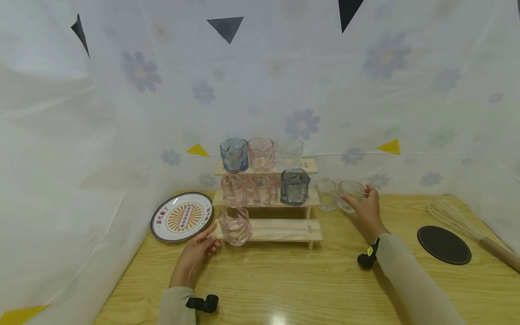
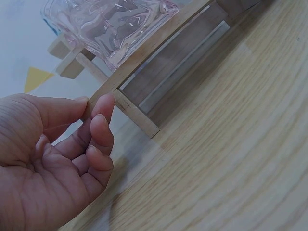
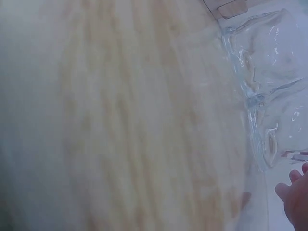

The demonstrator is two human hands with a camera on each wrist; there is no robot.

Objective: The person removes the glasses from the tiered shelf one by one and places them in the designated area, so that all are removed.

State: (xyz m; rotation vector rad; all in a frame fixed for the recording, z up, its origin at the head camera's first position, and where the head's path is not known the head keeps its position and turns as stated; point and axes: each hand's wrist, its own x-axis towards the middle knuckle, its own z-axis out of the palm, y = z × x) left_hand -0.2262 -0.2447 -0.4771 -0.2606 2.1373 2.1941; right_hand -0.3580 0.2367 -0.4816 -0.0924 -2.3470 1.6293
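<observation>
My left hand (image 1: 195,255) pinches the left end of the bottom board of a tiered wooden rack (image 1: 280,230), between thumb and fingers in the left wrist view. A pink glass (image 1: 235,228) stands on that board, close to the hand. On the right, my right hand (image 1: 367,212) grips a clear glass (image 1: 350,192), thumb on the near side and fingers at its right. Beside it stands another clear glass (image 1: 326,196). Only fingertips (image 3: 294,179) of the right hand show in the right wrist view, at the edge by the glasses.
Higher boards hold a blue glass (image 1: 234,155), pink glasses (image 1: 261,153), a clear glass (image 1: 289,153) and a dark grey-blue glass (image 1: 294,187). A printed plate (image 1: 162,232) lies left of the rack. A black disc (image 1: 444,244) and a whisk (image 1: 493,250) lie at right.
</observation>
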